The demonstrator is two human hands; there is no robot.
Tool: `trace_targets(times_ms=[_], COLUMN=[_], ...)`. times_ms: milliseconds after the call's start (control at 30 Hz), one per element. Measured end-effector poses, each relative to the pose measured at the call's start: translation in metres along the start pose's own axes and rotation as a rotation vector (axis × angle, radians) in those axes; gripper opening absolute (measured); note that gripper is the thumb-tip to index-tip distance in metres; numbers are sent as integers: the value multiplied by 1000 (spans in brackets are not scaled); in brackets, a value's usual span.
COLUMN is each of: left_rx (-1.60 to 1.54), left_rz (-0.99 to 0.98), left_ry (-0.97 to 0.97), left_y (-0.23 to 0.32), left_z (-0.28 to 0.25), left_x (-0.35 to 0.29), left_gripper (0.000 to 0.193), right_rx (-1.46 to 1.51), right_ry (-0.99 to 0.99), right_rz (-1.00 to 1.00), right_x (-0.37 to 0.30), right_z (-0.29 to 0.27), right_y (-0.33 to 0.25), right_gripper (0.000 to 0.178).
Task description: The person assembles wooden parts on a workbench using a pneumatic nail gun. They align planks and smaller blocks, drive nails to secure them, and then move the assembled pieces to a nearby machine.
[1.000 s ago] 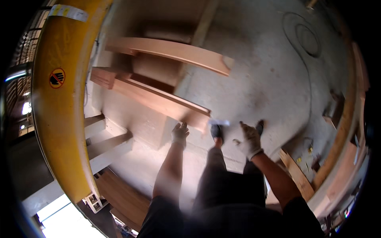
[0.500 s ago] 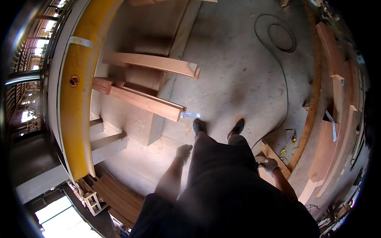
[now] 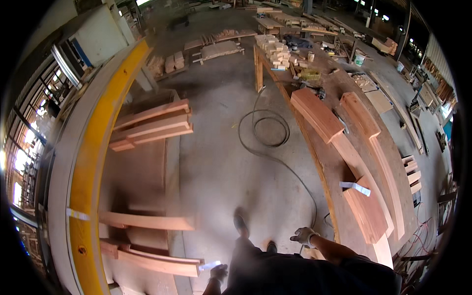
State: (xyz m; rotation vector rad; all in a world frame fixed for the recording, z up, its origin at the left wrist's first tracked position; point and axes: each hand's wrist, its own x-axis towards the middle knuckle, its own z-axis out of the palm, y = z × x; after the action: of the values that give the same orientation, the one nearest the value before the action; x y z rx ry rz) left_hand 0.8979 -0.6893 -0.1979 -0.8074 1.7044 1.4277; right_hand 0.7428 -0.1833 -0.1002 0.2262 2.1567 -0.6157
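Observation:
My left hand (image 3: pixel 219 273), gloved and in shadow, hangs beside a pale paper tag (image 3: pixel 210 265) at the end of a reddish wooden beam (image 3: pixel 157 263). Whether its fingers are open or closed does not show clearly. Low on my right, my right hand (image 3: pixel 303 236) is in a light glove with dark fingers. Its fingers are apart and nothing shows in them. It hangs near the edge of a long wooden workbench (image 3: pixel 328 172). On that bench lie shaped timber pieces (image 3: pixel 317 113), one with a white-blue strip (image 3: pixel 355 188) across it.
A yellow machine beam (image 3: pixel 93 147) runs along my left, with more timbers (image 3: pixel 152 128) jutting out from beneath it. A dark cable (image 3: pixel 270 129) lies coiled on the concrete floor (image 3: pixel 211 182). Small wood blocks (image 3: pixel 275 51) are stacked at the bench's far end; a low pallet (image 3: pixel 220 50) stands beyond.
The view has tilted up, so the hall ahead and the bench's far end now show. The beams on my left appear lower in the picture. My left hand now appears beside the tag.

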Motion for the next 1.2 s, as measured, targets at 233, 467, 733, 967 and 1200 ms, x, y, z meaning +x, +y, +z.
trace_targets(times_ms=[233,467,733,967,1200], left_rx=[789,-202,-241,-118,76], left_rz=[345,-52,87,-255,82], left_ry=[59,111,241,248,266], left_y=[39,223,375,427,443], left_z=[-69,-147,-152,-95,-85], left_x=[115,186,221,237,291], left_gripper=[22,11,17,14,18], right_rx=[25,237,538,162,-205], right_ry=[15,33,-12,-41,53], right_rz=[108,144,223,75,-303], right_x=[54,123,222,398,548], right_z=[-46,-83,-159,-298,-481], right_y=[-28,-51,-89,-96,-223], right_gripper=[80,69,50,59,37])
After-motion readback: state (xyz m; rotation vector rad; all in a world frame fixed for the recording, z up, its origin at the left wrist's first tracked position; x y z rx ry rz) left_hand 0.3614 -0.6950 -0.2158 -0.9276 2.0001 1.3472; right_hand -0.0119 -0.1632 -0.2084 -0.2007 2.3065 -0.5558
